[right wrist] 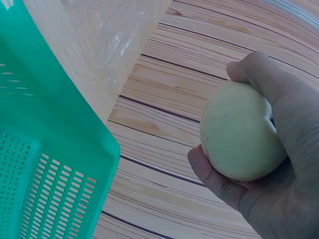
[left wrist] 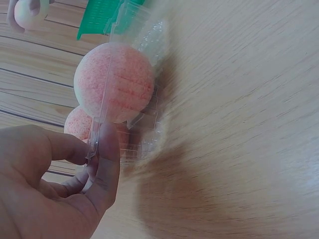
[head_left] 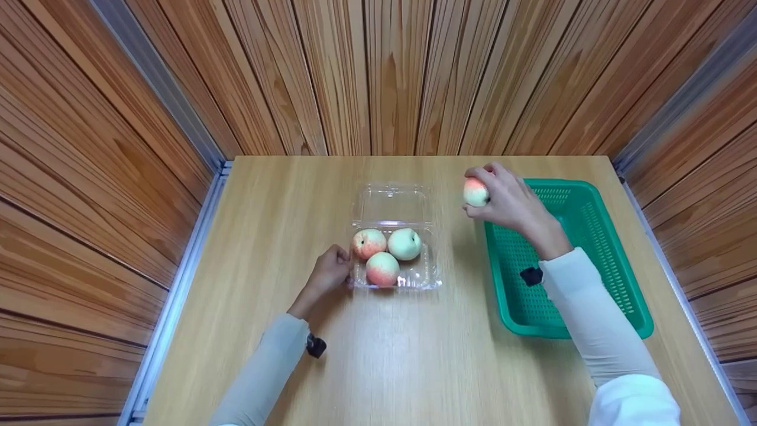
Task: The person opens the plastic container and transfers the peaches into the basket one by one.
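While the plastic clamshell [head_left: 423,269] is being pinched at its eight-o'clock edge by the nearer left hand [head_left: 331,269], a peach [head_left: 475,193] is being clasped in the right hand [head_left: 513,200]'s grip, toward the clamshell's two o'clock.

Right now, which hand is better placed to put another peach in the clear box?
Probably the right hand: it holds a peach, while the left hand pinches the edge of the clear box.

Head downward; wrist views close, seemingly sharing basket [right wrist: 75,119].
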The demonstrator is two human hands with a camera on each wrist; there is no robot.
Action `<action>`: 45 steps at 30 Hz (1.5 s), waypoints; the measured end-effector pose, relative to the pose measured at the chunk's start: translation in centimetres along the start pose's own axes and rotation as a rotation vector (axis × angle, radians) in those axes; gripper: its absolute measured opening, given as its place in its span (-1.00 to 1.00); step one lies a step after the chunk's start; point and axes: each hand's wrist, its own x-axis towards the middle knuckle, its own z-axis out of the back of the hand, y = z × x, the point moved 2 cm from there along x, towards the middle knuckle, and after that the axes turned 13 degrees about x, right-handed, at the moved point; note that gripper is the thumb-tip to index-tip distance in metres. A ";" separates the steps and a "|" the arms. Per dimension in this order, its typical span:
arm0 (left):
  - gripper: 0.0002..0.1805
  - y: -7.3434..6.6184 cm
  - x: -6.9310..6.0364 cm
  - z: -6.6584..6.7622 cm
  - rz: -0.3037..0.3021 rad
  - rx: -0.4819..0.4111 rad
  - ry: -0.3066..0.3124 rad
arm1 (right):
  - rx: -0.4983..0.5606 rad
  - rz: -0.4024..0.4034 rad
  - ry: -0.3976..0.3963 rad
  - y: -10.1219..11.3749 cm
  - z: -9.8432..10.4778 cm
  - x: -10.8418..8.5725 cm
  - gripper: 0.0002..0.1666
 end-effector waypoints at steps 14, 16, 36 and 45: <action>-0.88 0.2 0.0 0.1 -0.021 0.054 -0.017 | 0.004 -0.014 -0.017 -1.1 0.5 -0.2 -0.31; -0.87 0.2 0.1 0.1 -0.023 0.058 -0.015 | 0.007 -0.014 -0.020 -1.3 0.6 -0.2 -0.31; -0.88 0.2 0.0 -0.1 -0.002 -0.016 0.014 | 0.047 -0.080 -0.022 -3.5 0.9 -0.2 -0.29; -0.91 0.1 0.0 0.1 -0.012 0.007 0.009 | 0.050 -0.100 -0.037 -4.5 1.2 -0.2 -0.30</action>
